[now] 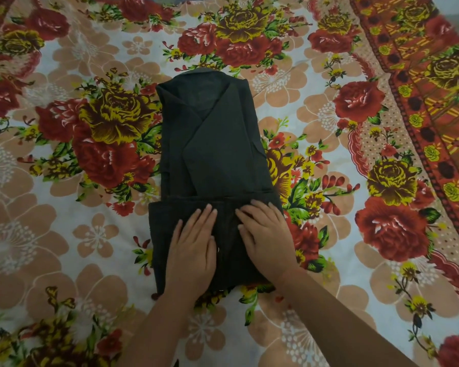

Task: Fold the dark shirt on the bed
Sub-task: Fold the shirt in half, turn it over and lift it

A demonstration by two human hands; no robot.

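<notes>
One dark shirt (217,144) lies in the middle of the flowered bedsheet (64,234), with its sides folded in, its collar at the far end and its bottom part turned up. The left hand (194,247) and right hand (265,239) press flat on that part, fingers straight, gripping nothing. The dark cloth makes seams hard to see.

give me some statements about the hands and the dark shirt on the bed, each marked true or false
1. The left hand and right hand rest flat on the dark fabric shirt. True.
2. The shirt's collar points toward the person. False: the collar lies at the far end.
3. The shirt lies on a floral-patterned bedsheet. True.
4. The left hand lifts a sleeve into the air. False: it presses on the folded near end with straight fingers.
</notes>
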